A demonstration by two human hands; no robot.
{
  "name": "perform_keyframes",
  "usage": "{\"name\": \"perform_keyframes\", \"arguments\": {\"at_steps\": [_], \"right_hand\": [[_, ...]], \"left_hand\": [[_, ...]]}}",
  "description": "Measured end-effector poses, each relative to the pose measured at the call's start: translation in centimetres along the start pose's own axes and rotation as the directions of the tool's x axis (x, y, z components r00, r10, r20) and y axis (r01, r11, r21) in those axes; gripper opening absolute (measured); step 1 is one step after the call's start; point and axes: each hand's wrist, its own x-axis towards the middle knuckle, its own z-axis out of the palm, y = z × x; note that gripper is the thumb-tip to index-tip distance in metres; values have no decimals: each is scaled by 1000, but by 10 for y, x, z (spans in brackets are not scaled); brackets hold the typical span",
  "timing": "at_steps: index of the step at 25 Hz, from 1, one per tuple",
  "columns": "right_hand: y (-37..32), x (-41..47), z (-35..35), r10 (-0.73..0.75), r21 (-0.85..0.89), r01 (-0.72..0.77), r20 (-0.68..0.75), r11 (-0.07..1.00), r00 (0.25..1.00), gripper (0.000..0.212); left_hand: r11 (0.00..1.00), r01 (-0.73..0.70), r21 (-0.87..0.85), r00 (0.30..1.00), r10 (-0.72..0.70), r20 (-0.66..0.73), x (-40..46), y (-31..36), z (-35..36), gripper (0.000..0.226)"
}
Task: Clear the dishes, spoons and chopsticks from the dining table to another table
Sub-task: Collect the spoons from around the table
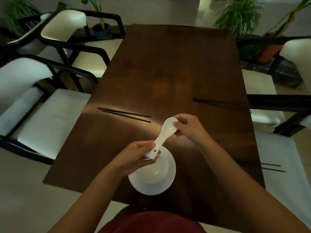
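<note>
Mostly the dark brown wooden tabletop [168, 64] fills the view. At 6 o'clock a white bowl [155, 172] stands on a white plate [151, 187]. Above them both hands hold a white spoon [164, 133]: the left hand [136, 157] has its grip closed on the handle, the right hand [188, 126] pinches the scoop. Black chopsticks [125, 114] lie at 9, 2 and 4 o'clock. White chairs [42, 115] and green plants [239, 15] surround.

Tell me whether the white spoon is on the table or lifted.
Lifted: both hands hold the spoon above the bowl, left at handle, right at scoop.
</note>
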Motion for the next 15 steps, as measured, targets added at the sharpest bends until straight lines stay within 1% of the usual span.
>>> {"name": "perform_keyframes", "arguments": {"at_steps": [2, 4, 5, 7, 9, 11, 13, 15], "right_hand": [[9, -7, 12, 48, -2, -48, -78, 999, 996, 12], [23, -19, 27, 115, 36, -110, -182, 993, 977, 12], [30, -27, 36, 141, 55, -133, -203, 990, 969, 12], [41, -42, 54, 176, 69, -165, -188, 984, 966, 14], [50, -53, 69, 194, -8, -198, -163, 980, 967, 17], [57, -59, 79, 180, -117, -201, -166, 973, 969, 16], [61, -61, 86, 152, -207, -186, -170, 961, 974, 12], [63, -63, 92, 127, -298, -175, -174, 938, 976, 9]], "left_hand": [[996, -41, 79, 998, 45, -48, -6, 1, -12, 16], [969, -117, 218, 981, 146, -126, -11, -1, -25, 13], [947, -147, 285, 966, 199, -163, -14, -3, -31, 15], [903, -177, 391, 935, 278, -219, -19, -9, -44, 16], [859, -179, 479, 915, 324, -239, -21, -15, -54, 19], [820, -181, 543, 905, 355, -235, -22, -21, -59, 22], [795, -184, 578, 899, 373, -228, -21, -27, -64, 22], [798, -182, 575, 902, 367, -225, -20, -31, -69, 21]]}}
